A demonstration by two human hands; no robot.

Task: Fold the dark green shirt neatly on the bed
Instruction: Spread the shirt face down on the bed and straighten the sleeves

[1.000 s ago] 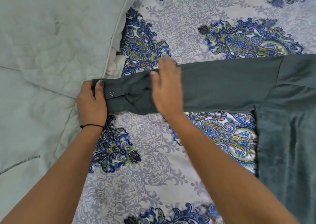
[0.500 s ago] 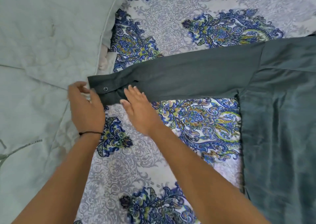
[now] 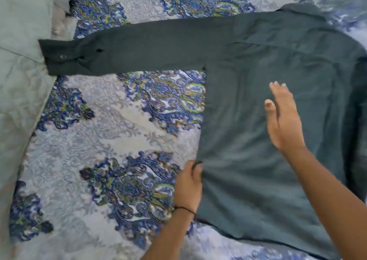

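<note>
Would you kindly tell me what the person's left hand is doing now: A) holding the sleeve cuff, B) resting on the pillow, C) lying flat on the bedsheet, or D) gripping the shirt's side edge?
D: the left hand curls its fingers round the side edge of the dark green shirt, well away from the cuff.

Both forearms bare, no sleeves visible. Left hand (image 3: 187,184) carries a thin black cord band (image 3: 183,209) at the wrist.

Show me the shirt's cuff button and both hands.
cuff button (image 3: 63,56), head view, its shiny centre.
left hand (image 3: 188,184), head view, back of hand.
right hand (image 3: 285,123), head view, back of hand.
</note>
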